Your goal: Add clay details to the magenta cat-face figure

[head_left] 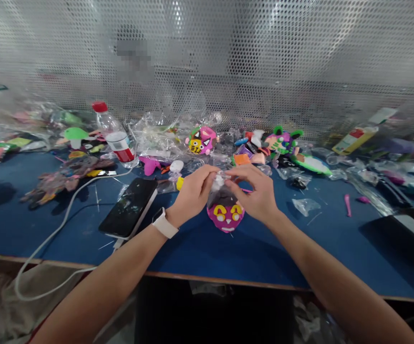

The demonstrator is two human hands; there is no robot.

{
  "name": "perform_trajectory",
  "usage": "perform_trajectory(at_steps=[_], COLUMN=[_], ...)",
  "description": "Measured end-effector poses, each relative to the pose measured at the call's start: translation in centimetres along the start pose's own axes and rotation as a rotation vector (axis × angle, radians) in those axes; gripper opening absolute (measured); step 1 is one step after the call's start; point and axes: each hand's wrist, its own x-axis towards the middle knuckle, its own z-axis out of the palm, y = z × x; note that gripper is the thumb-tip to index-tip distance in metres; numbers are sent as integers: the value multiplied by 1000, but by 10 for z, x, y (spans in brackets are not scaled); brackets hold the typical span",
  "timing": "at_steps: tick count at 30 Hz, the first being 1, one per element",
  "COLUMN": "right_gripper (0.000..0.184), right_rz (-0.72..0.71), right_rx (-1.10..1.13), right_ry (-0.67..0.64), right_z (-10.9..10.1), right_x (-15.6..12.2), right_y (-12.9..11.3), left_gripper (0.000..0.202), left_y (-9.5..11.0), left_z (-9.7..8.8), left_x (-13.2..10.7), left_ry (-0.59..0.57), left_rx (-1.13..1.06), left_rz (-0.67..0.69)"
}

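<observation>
blue tabletop (pixel 188 258), shiny perforated metal wall (pixel 192 52) behind, crinkly clear plastic (pixel 153 138) along the back, left hand (pixel 194 192) and right hand (pixel 256 191) both pinching a crumpled whitish bit (pixel 219 179), kinda rounded purple face (pixel 225 223) between them, chunky yellow eye pieces (pixel 220 209)

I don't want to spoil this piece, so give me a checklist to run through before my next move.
1. Left hand and right hand at the small, shiny white piece: ok.
2. Rounded purple clay-like face with yellow-and-white eyes, facing up: ok.
3. Whole face visible: not ok, hands hide part of the top.
4. White piece touching the face: cannot tell.
5. Clear plastic bottle closed with its red cap: ok.
</observation>
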Motion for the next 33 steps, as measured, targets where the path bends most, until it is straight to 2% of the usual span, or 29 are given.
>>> perform_trajectory(at_steps=[5, 9, 12, 15, 17, 24, 28, 33], right_gripper=[9, 7, 14, 18, 18, 15, 15, 10], right_rz=[90, 99, 82, 21, 0, 54, 39, 90], right_rx=[110, 167, 185, 105, 51, 1, 38, 39], right_ry=[40, 110, 113, 87, 62, 17, -12, -38], right_z=[4, 7, 6, 3, 2, 4, 4, 2], right_x=[-4, -6, -6, -6, -5, -5, -4, -1], right_y=[-8, -10, -10, -10, -11, -11, -10, -13], left_gripper=[21, 50, 37, 27, 27, 32, 32, 36], left_y=[8, 10, 10, 9, 9, 9, 8, 7], left_z=[5, 10, 12, 11, 10, 7, 6, 7], left_x=[-5, -6, -5, -5, -6, -6, -7, -8], left_ry=[18, -3, -22, -50, -57, -47, -73, -68], left_rx=[-207, -371, -335, -306, -271, -72, -54, -34], left_rz=[-104, -178, -194, -199, -205, -142, -143, -122])
